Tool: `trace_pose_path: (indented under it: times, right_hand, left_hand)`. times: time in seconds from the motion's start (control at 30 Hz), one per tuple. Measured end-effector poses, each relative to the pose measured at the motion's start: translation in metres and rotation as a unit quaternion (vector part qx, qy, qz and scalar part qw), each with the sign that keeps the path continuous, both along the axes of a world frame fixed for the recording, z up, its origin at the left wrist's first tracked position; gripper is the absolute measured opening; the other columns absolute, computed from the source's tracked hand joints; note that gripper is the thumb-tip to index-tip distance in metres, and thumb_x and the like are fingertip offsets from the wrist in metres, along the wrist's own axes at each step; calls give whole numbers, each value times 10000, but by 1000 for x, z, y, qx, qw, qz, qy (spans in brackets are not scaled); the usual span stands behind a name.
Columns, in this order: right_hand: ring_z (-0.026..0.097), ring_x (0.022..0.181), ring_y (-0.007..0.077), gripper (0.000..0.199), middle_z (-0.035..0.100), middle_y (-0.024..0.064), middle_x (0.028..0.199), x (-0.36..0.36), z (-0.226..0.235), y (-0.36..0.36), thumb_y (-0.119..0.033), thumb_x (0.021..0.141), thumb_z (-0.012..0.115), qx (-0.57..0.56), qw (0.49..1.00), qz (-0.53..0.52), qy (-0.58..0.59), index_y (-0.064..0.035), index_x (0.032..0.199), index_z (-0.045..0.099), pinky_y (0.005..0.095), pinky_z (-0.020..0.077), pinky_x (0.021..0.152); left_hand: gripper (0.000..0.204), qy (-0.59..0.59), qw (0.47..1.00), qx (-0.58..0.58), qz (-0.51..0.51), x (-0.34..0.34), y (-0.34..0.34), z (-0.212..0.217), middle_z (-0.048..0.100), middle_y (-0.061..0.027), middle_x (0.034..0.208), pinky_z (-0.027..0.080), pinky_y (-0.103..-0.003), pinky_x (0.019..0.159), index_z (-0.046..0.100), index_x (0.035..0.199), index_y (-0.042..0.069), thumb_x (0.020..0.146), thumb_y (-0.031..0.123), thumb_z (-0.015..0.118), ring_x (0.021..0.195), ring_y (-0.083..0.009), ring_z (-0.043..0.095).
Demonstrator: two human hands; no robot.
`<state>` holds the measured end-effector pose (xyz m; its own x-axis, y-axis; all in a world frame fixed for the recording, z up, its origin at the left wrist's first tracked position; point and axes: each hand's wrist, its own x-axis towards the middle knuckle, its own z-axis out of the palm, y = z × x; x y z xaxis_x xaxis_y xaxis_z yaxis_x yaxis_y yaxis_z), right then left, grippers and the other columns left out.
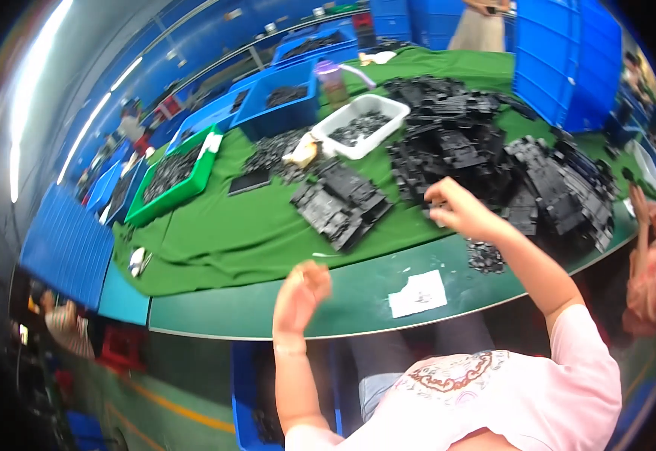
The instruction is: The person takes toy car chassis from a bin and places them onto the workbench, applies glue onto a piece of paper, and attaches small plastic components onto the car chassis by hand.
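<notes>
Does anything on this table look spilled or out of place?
Possibly: loose black pieces lie on the green cloth beside the blue bin, not inside it, so they look spilled. The white paper near the front edge of the table looks odd too, with its uneven outline.

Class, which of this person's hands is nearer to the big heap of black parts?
Right. The right hand is at the near edge of the big heap; the left hand is farther away, to its left.
</notes>
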<state>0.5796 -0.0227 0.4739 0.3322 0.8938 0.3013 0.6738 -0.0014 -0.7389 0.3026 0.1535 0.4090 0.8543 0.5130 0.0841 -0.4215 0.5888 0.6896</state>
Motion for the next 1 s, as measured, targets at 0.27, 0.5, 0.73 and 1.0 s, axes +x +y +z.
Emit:
trace_pose_path:
  times: [0.27, 0.5, 0.73, 1.0]
  right_hand:
    - [472, 948, 296, 573, 478, 238, 1003, 25, -15, 157, -371, 695, 568, -175, 984, -17, -31, 85, 1007, 416, 331, 368, 799]
    - [450, 612, 118, 431, 510, 37, 699, 45, -64, 233, -415, 690, 563, -313, 948, -16, 61, -8, 831, 555, 264, 357, 502]
    - [567, 595, 181, 315, 588, 107, 737, 35, -64, 226, -257, 710, 597, -232, 912, -27, 338, 41, 807, 562, 298, 450, 534]
    - [552, 806, 218, 336, 564, 99, 912, -68, -47, 250, -218, 729, 566, -174, 813, 80, 550, -14, 986, 493, 348, 435, 752]
  left_hand:
    - [368, 200, 971, -27, 128, 47, 80, -21, 408, -211, 1112, 375, -376, 835, 418, 1018, -43, 758, 192, 533, 1025, -290, 420]
    - [404, 305, 944, 69, 104, 89, 107, -31, 542, -122, 915, 409, -370, 745, 461, 996, -17, 716, 254, 569, 845, -238, 522]
    - [217, 212, 960, 19, 184, 106, 108, -38, 558, -114, 737, 472, -348, 462, 501, 868, -49, 669, 27, 544, 581, -220, 560]
    - [192, 227, 942, 150, 196, -10, 148, 1, 578, -67, 749, 430, -317, 517, 550, 865, 0, 700, 100, 554, 647, -167, 547]
